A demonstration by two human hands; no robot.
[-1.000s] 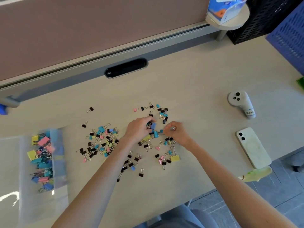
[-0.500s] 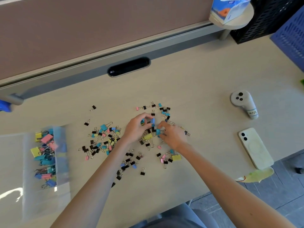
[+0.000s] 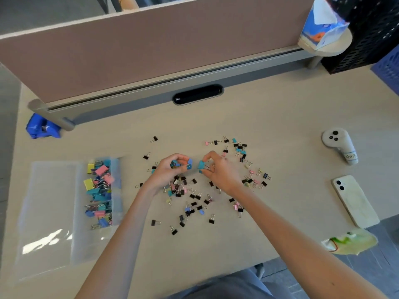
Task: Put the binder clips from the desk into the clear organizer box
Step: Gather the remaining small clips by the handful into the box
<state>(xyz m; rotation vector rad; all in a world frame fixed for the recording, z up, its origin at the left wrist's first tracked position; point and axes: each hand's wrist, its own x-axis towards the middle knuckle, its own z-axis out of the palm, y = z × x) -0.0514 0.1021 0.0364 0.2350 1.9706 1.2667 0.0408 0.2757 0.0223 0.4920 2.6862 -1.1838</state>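
Several small binder clips (image 3: pixel 195 207), black, blue, pink and yellow, lie scattered over the middle of the desk. My left hand (image 3: pixel 167 171) is raised a little above them, its curled fingers holding blue clips (image 3: pixel 189 162). Close beside it, my right hand (image 3: pixel 220 171) pinches a teal clip (image 3: pixel 201 164). At the left stands the clear organizer box (image 3: pixel 54 212); one of its compartments holds several larger coloured clips (image 3: pixel 99 190).
A white controller (image 3: pixel 340 145) and a white phone (image 3: pixel 354 200) lie at the right, with a greenish wrapper (image 3: pixel 349 241) at the desk's front edge. A blue object (image 3: pixel 42 129) sits at the back left. A partition wall, a tissue box (image 3: pixel 319 24) and black crate (image 3: pixel 371 31) stand behind.
Both hands have lifted off the pile with blue clips in their fingers. The camera view has shifted, so the box and the desk now appear further right.
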